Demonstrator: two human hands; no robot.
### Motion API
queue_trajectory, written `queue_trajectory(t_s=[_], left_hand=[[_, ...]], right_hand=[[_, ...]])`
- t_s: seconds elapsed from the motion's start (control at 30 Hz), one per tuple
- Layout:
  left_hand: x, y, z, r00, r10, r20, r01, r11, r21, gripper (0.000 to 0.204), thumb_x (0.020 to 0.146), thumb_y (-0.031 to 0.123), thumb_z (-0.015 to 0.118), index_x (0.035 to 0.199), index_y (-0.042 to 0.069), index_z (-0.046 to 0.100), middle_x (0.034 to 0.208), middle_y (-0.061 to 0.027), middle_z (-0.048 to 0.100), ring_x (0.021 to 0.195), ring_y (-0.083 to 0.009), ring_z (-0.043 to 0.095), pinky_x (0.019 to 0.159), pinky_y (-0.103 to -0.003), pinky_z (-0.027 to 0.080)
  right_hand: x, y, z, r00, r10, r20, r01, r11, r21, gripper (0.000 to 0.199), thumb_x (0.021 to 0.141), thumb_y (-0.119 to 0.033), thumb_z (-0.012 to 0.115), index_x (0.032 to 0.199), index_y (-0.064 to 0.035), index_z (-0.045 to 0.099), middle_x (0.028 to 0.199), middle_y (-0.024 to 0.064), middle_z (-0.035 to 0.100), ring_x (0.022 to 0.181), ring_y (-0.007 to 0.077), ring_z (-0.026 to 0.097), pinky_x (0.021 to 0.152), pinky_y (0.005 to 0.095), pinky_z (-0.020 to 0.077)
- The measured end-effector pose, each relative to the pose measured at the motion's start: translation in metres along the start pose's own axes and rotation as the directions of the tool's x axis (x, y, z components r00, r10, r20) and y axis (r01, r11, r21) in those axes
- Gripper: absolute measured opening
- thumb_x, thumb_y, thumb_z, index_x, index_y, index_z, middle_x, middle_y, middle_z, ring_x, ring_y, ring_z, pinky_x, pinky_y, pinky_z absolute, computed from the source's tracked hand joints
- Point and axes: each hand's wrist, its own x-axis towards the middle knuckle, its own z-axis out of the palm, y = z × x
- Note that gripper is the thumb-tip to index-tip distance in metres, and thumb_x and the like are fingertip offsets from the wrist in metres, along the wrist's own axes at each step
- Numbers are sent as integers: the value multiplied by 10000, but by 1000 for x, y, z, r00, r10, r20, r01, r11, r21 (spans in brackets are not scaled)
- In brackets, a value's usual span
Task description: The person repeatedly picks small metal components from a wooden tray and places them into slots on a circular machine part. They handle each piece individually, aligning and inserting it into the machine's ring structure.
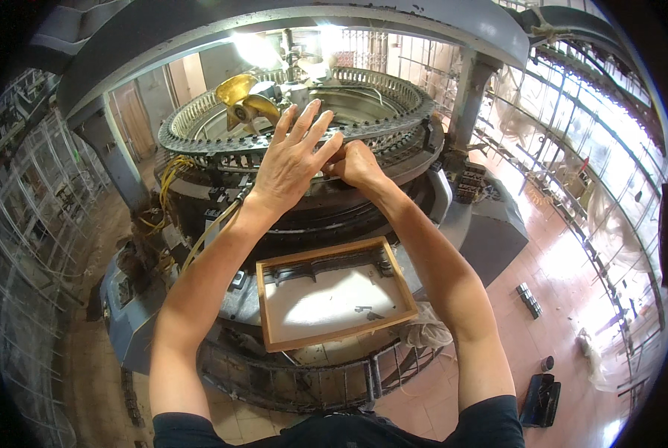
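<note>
Both my arms reach forward to a large round machine with a slotted metal ring (pixel 222 147). My left hand (pixel 293 157) lies over the ring's near edge, its fingers stretched out and apart. Beside it on the right, my right hand (pixel 355 164) is closed, fingers bent in at the ring's near side. Whatever its fingertips pinch is hidden. A brass-coloured fan (pixel 241 101) stands inside the ring, just beyond my left hand. Below my hands, a wooden-framed tray (pixel 334 340) with a white bottom holds dark curved strips (pixel 326 265) and a few small metal pieces (pixel 364 308).
Thick grey posts (pixel 470 101) carry a frame above the ring. Yellow cables (pixel 171 183) hang at the left. A barred curved guard (pixel 311 384) runs below the tray. On the right floor lie a dark metal block (pixel 528 300) and a black dustpan-like piece (pixel 541 401). Wire racks line both sides.
</note>
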Motion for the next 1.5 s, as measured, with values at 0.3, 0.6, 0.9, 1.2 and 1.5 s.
queue_trajectory(t_s=[0.3,0.6,0.9,1.2,1.5], left_hand=[[0,-1,10,998,-33,49,37,996,-81,729,799,-61,719,1455,207,550,1597,-115,453,1567,-338,302,1332,-565,156],[0,-2,16,998,-29,60,33,996,-80,792,763,-73,753,1465,223,538,1600,-101,452,1574,-321,293,1340,-557,148],[-1,-3,21,998,-25,62,30,997,-76,796,749,-65,768,1455,229,546,1588,-91,469,1573,-322,294,1340,-562,133],[0,-4,20,998,-15,63,21,996,-84,784,748,-64,768,1447,214,548,1578,-111,472,1570,-340,298,1337,-556,135],[0,-5,23,998,-13,63,19,996,-93,791,762,-58,764,1469,217,540,1585,-111,463,1565,-340,305,1336,-549,145]], right_hand=[[4,-3,6,999,35,4,-35,999,12,204,834,-174,864,1001,-59,839,941,118,810,858,194,742,792,369,568],[12,2,8,999,-41,-19,37,980,-196,265,852,-325,842,964,-87,811,935,104,799,847,257,747,757,406,565],[20,4,11,996,-77,-36,60,941,-334,483,794,-533,834,1038,-118,797,965,149,789,908,337,753,782,426,578],[21,5,14,998,-30,-58,8,936,-353,510,809,-553,817,1031,-95,787,989,173,784,939,349,752,784,438,579],[18,0,12,999,-17,-41,-1,918,-397,487,832,-541,781,1044,-102,782,1001,169,786,935,357,753,781,454,585]])
